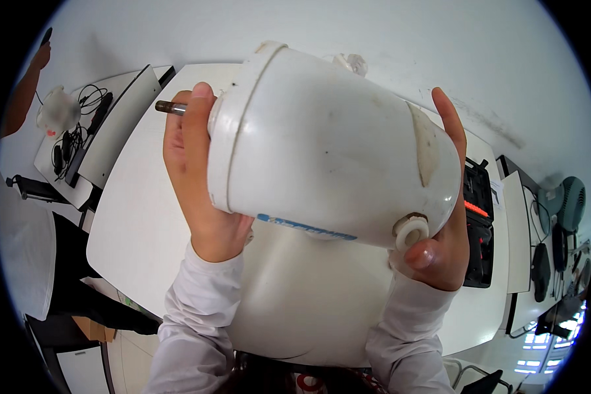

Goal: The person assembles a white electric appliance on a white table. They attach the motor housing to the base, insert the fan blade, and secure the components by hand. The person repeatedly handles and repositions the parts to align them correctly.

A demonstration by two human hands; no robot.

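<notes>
A white, rounded plastic appliance housing (pixel 328 138) is held up on its side over the table, filling the middle of the view. It has a collar at its left end and a tan worn patch near the right. From the left end sticks out a metal shaft (pixel 171 108). My left hand (pixel 200 157) closes around that end, fingers by the shaft. My right hand (pixel 450 243) supports the right end, its thumb beside a white ring-shaped part (pixel 412 232). A blue strip (pixel 305 227) runs along the lower side. Most right-hand fingers are hidden behind the housing.
Below lies a white table (pixel 138 217). An open black tool case (pixel 478 226) with orange and red items rests at its right. Side desks hold black cables (pixel 72 148) at left and a grey-green fan (pixel 565 203) at right. Another person (pixel 29 243) stands at left.
</notes>
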